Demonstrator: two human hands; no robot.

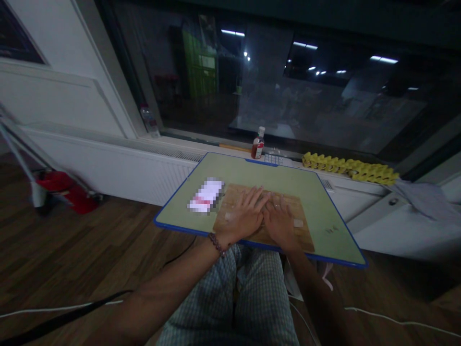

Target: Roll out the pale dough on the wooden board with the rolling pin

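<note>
Both hands unclenched, palms down: the left hand (249, 207) and the right hand (279, 220) lie flat, fingers extended, on or just over the middle of the wooden board (305, 240), their inner edges meeting. Neither is seen to grasp anything; what lies beneath the palms is hidden. A pale piece (228, 217) shows at the board's left, beside the left hand, and a pale end (298, 223) at its right, beside the right hand — whether the two join under the palms cannot be told.

For good practice, the flat contact would seem best served by even pressure from both palms, fingers kept long and level, and the forearms sharing the load so that the board does not skid or tip.

Beneath the board is a pale green tabletop (230, 168) with a blue rim, set over the person's lap. Left of the board lies a lit phone (208, 194); beyond its far edge — on the sill — stand a small bottle (258, 145) and, farther right, a yellow tray (345, 168).
</note>
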